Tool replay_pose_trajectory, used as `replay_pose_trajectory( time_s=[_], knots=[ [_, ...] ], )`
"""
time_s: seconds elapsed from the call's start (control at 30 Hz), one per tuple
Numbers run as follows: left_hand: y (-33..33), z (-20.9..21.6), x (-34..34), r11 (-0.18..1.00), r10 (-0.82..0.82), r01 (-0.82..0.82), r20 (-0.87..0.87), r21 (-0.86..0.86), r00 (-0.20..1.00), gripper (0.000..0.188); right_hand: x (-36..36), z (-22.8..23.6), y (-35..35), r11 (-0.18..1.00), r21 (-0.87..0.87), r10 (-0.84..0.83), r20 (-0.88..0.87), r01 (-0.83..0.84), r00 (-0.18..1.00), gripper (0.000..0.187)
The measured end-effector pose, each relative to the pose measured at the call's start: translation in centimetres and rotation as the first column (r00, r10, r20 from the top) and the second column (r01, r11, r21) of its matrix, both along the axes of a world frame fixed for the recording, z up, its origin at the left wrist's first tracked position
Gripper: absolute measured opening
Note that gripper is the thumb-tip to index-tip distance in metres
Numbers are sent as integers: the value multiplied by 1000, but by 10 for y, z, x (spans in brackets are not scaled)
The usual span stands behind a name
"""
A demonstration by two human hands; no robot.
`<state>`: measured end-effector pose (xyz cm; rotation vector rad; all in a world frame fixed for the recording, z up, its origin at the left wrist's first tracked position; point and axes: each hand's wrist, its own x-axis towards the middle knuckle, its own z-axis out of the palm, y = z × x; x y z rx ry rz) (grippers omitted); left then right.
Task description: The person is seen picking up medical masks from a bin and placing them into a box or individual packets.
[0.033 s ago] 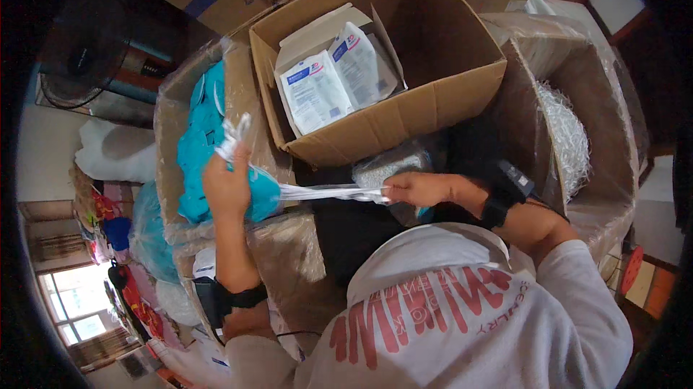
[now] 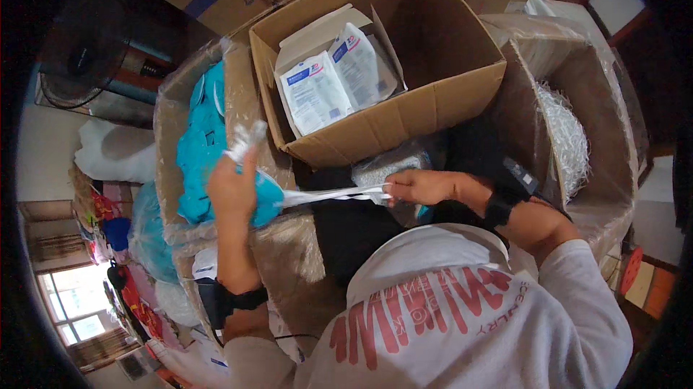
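Observation:
My left hand point(image 2: 232, 190) is closed around a bundle of teal face masks point(image 2: 267, 201), with blurred white loops point(image 2: 247, 138) sticking up above the fist. From the bundle, white elastic cords point(image 2: 325, 195) run taut to the right. My right hand point(image 2: 422, 187) pinches the far end of these cords between thumb and fingers, in front of my chest. Behind the left hand, an open plastic-lined box point(image 2: 170, 118) holds more teal masks point(image 2: 206, 143). How many masks the fist holds is hidden.
Ahead stands an open cardboard box point(image 2: 390, 125) with a smaller carton holding white packets point(image 2: 314, 93). At right, another lined box point(image 2: 606, 136) contains white cords point(image 2: 567, 140). A clear bag point(image 2: 390, 162) lies behind my right hand. A fan point(image 2: 83, 53) stands far left.
My left hand has shifted slightly right with the masks, and the loops above it have swung right. The right hand has barely moved and keeps hold of the cords.

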<state>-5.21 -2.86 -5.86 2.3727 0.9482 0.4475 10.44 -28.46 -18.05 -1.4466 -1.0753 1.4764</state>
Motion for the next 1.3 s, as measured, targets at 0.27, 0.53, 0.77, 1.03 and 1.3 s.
replay_pose_trajectory(
  time_s=[0.27,0.53,0.77,1.03,1.3],
  knots=[
    [-96,-60,25,555,-425,478,262,-680,866,52,5,59,23,966,242,-47,518,-93,854,18],
    [-96,-59,10,480,-648,383,-25,-789,761,32,1,72,4,968,147,78,597,-205,799,16],
    [-99,-52,-25,446,-894,785,-254,-430,369,34,-53,53,-14,962,77,190,502,-262,844,24],
    [-170,-100,-51,258,-702,493,189,-831,686,24,-9,97,-78,870,-67,476,369,-488,798,27],
    [-170,-103,-60,270,-701,552,232,-789,674,24,18,144,-107,777,-353,565,27,-521,824,33]
  ],
)
